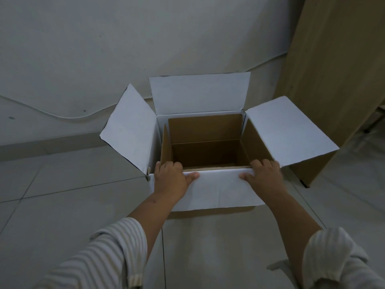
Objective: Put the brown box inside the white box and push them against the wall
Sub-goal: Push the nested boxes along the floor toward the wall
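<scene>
The white box [218,188] stands on the tiled floor with all its flaps spread open. Its back flap leans up against the wall [145,49]. Inside it sits the brown box [206,130], also open, its brown walls filling most of the white one. My left hand [173,178] grips the near rim at the left, fingers hooked over the edge and thumb on the folded-down front flap. At the right end of the same rim my right hand [262,174] holds on in the same way.
A tall wooden panel [333,80] of a cabinet or door stands right of the box, close to its right flap. A white cable [52,114] runs along the wall at the left. Grey floor tiles [62,205] stretch to the left and towards me.
</scene>
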`<state>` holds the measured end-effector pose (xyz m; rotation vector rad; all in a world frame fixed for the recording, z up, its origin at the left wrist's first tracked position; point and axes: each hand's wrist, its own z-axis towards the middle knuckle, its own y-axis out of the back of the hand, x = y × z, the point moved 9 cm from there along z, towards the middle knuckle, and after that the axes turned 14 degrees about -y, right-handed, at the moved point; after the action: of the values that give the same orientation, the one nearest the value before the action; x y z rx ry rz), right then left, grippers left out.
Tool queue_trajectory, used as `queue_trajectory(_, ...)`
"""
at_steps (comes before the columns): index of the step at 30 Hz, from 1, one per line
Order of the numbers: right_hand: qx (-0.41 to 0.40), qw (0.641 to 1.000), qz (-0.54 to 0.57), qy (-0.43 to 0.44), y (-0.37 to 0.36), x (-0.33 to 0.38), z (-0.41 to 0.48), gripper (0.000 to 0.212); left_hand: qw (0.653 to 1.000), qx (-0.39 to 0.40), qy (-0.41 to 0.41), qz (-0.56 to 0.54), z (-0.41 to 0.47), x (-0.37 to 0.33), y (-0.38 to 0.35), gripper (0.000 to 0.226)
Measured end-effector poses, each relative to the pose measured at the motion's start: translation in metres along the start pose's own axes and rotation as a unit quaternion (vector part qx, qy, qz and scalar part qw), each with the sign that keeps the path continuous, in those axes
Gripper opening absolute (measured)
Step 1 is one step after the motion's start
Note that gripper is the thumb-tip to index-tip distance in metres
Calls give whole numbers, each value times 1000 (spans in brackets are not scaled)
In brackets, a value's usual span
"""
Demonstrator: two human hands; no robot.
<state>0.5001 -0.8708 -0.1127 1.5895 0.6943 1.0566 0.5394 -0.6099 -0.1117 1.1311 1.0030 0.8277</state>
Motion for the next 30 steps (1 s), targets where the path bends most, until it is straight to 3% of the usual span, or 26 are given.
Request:
queue_trajectory(8, -26, 999, -38, 21, 5, -16, 47, 40, 1000, -9, -16, -1, 50, -37, -15, 67)
queue_trajectory(30, -30, 998, -13, 50, 13, -46, 188, 35, 1000, -3, 16, -4, 164, -82, -44, 61)
